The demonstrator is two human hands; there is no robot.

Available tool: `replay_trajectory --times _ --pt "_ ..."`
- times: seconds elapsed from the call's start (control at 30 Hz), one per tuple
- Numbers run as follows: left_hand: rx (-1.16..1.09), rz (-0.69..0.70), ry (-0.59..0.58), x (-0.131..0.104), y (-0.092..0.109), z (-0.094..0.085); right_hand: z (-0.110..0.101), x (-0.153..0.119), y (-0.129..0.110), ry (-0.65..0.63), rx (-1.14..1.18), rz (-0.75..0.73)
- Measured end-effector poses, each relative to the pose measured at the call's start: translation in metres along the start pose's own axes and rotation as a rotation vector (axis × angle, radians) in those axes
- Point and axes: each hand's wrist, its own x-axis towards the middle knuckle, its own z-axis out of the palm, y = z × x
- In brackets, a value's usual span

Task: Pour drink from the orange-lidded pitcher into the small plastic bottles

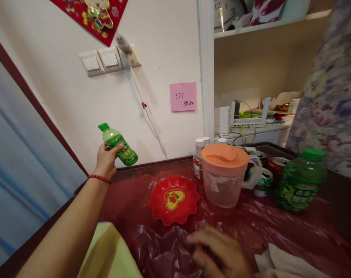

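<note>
Left of centre, small green bottle tilted above desk, left hand grip closed round it, writing blurred. Bottom centre, right hand grip half open, empty. Upper middle, pink note: "377", "想如". Right, large green bottle, characters blurred. Upper right, clock: "12", "1", "2".

Green bottle, red-and-yellow plate

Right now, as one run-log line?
left hand: holding small green bottle, tilted, cap on | right hand: blurred, no object seen in it | nearby: red plate, orange-lidded pitcher
</note>
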Motion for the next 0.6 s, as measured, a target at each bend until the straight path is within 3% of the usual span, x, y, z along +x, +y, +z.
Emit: replay_trajectory --times 0.13,0.23,0.4,0.6 --pt "-0.129 0.050 -0.029 -0.023 0.037 0.000 -0.022 0.011 -0.023 0.322 0.545 0.317" --pt "-0.238 0.172 -0.085 -0.038 0.053 0.001 -0.042 0.023 -0.041 0.444 0.723 0.325" --pt "-0.222 0.312 -0.201 -0.066 0.066 0.005 -0.067 0.035 -0.058 0.504 0.667 0.312" --pt "-0.139 0.297 -0.350 -0.091 0.069 0.003 -0.069 0.052 -0.069 0.469 0.543 0.178"
